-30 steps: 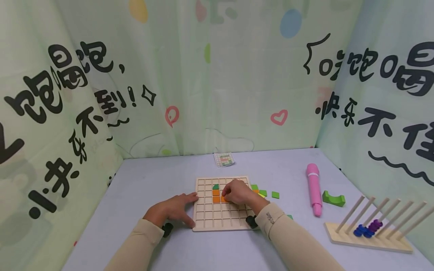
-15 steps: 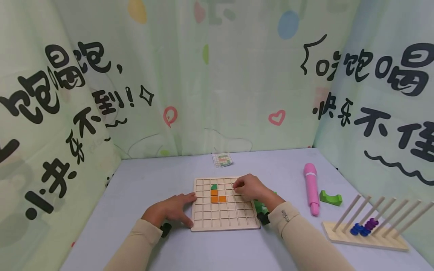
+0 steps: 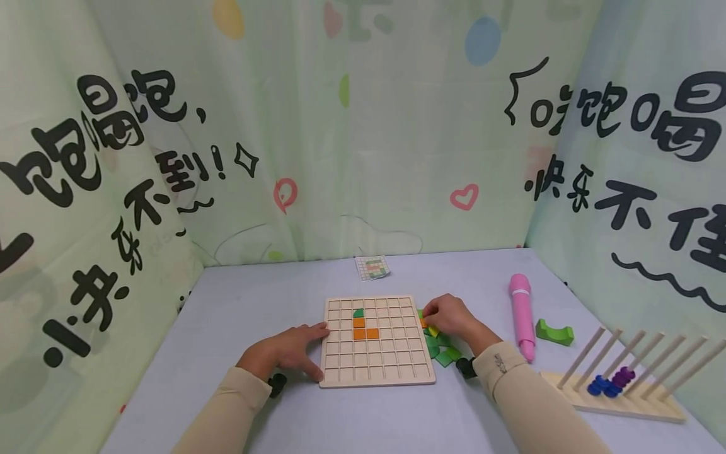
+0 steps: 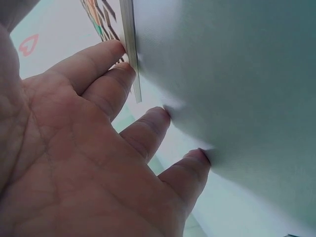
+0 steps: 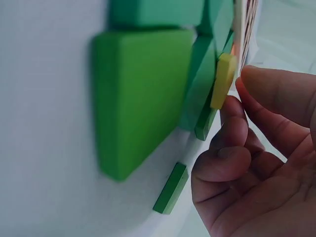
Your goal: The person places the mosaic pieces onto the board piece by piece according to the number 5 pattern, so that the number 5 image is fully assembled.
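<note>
Beside the board (image 3: pixel 374 364), on its right: loose tiles (image 5: pixel 148 103), probably light, stiff and slick; pinch them by their side faces. Your left hand (image 3: pixel 288 349), fingers spread, touches the board, gripping nothing; your right hand (image 3: pixel 452 316) curls over the tiles, hold unclear.

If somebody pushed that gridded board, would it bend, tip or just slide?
The gridded board is probably stiff: its edge looks straight in the left wrist view. Broad, thin and flat on the table, it would likely slide rather than tip. The orange tiles would probably ride along, as they lie in its squares.
</note>
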A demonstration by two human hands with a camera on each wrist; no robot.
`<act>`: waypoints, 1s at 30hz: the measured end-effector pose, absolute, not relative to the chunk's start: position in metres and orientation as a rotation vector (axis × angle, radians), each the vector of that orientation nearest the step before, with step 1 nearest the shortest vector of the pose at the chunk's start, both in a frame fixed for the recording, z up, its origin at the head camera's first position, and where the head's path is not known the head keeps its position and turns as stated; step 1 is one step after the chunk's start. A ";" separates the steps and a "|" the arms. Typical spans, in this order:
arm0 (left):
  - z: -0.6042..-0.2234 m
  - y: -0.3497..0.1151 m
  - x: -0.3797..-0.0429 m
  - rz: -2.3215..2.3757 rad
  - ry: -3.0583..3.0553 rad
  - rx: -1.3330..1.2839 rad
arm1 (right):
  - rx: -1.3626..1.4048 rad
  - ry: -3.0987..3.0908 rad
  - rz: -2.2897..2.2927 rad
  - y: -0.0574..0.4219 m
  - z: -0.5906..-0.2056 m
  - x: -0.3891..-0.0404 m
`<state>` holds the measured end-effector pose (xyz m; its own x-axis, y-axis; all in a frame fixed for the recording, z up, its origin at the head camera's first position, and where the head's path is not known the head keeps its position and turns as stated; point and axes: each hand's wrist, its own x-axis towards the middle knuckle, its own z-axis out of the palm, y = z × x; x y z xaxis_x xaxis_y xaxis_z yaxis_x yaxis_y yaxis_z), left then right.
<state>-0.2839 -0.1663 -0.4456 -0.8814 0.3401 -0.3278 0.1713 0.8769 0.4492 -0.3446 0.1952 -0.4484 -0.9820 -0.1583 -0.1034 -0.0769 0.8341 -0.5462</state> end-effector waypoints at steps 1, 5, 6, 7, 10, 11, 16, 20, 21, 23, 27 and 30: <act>-0.445 -0.166 -0.283 0.583 2.643 0.375 | -0.193 2.876 -0.824 0.196 -0.449 -0.344; -0.443 -0.166 -0.282 0.578 2.646 0.370 | -0.252 2.902 -0.749 0.197 -0.449 -0.344; -0.443 -0.166 -0.283 0.577 2.647 0.370 | -0.266 2.909 -0.733 0.196 -0.450 -0.344; -0.443 -0.166 -0.282 0.576 2.648 0.369 | -0.276 2.916 -0.720 0.196 -0.450 -0.344; -0.443 -0.166 -0.282 0.585 2.646 0.374 | -0.281 2.934 -0.666 0.195 -0.451 -0.343; -0.443 -0.166 -0.282 0.589 2.644 0.377 | -0.279 2.937 -0.646 0.195 -0.451 -0.342; -0.442 -0.165 -0.281 0.593 2.643 0.387 | -0.284 2.949 -0.591 0.194 -0.452 -0.341; -0.442 -0.165 -0.280 0.593 2.641 0.385 | -0.301 2.952 -0.585 0.194 -0.452 -0.341; -0.441 -0.165 -0.280 0.593 2.641 0.384 | -0.298 2.947 -0.586 0.194 -0.452 -0.341; -0.441 -0.165 -0.279 0.591 2.641 0.382 | -0.297 2.937 -0.584 0.194 -0.451 -0.340; -0.442 -0.165 -0.279 0.590 2.642 0.376 | -0.299 2.920 -0.572 0.194 -0.449 -0.339; -0.442 -0.165 -0.280 0.590 2.643 0.371 | -0.345 2.923 -0.542 0.196 -0.448 -0.340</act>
